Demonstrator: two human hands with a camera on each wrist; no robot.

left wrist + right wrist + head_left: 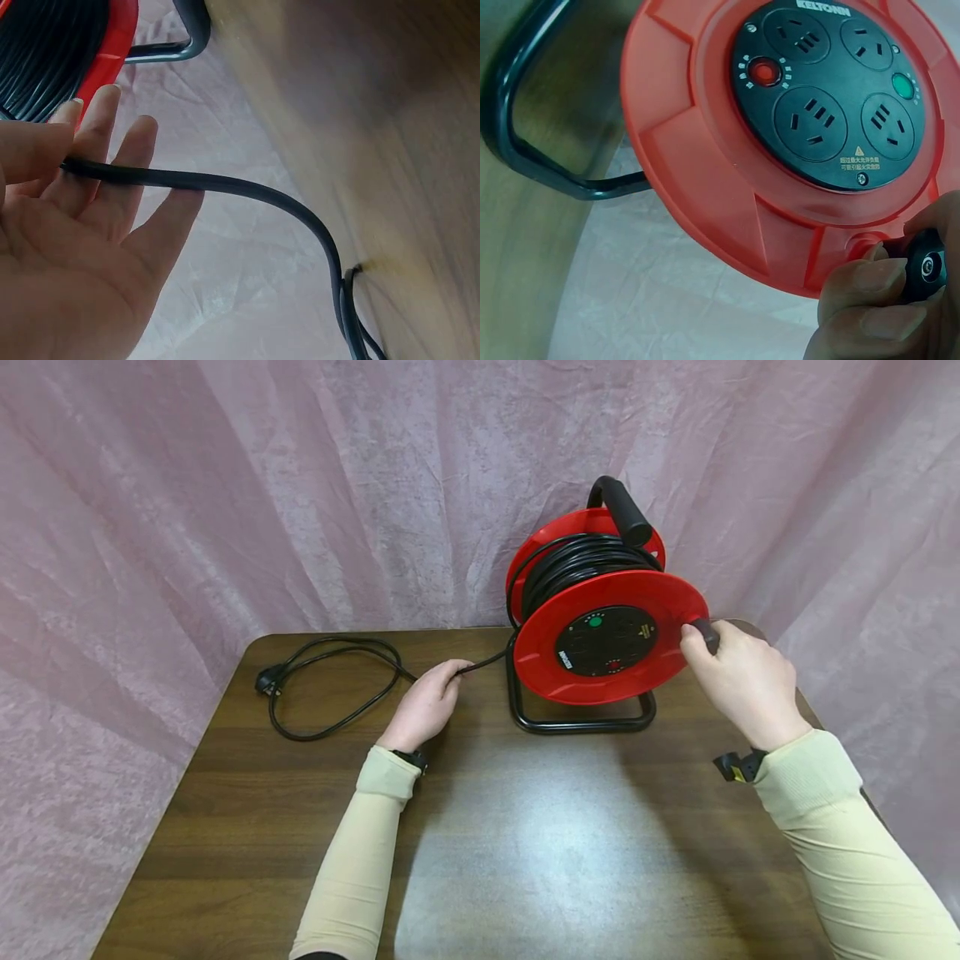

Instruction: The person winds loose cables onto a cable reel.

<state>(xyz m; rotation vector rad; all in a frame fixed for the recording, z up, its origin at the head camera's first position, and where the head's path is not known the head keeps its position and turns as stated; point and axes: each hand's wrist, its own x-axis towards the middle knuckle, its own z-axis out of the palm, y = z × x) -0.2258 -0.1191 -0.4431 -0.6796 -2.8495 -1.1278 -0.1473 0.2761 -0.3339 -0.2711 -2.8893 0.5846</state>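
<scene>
Two pale yellow sleeves (862, 852) reach in from the bottom edge, one at seven o'clock and one at four. The left hand (426, 703), just below and left of centre toward eight o'clock, pinches a black cable (225, 183) between thumb and fingers. The right hand (750, 681), well apart from it at three o'clock, grips the black knob (930, 268) at three o'clock on the face of a red reel (540, 670). The reel stands upright on its black stand (585, 727) at one to two o'clock, wound with more cable; its face has a black socket panel (581, 643). From the left hand, the cable runs to the reel on one side and, on the other, loops toward a plug (270, 680) at nine o'clock on the brown table (247, 835). Behind, a pink curtain (225, 485) hangs.
</scene>
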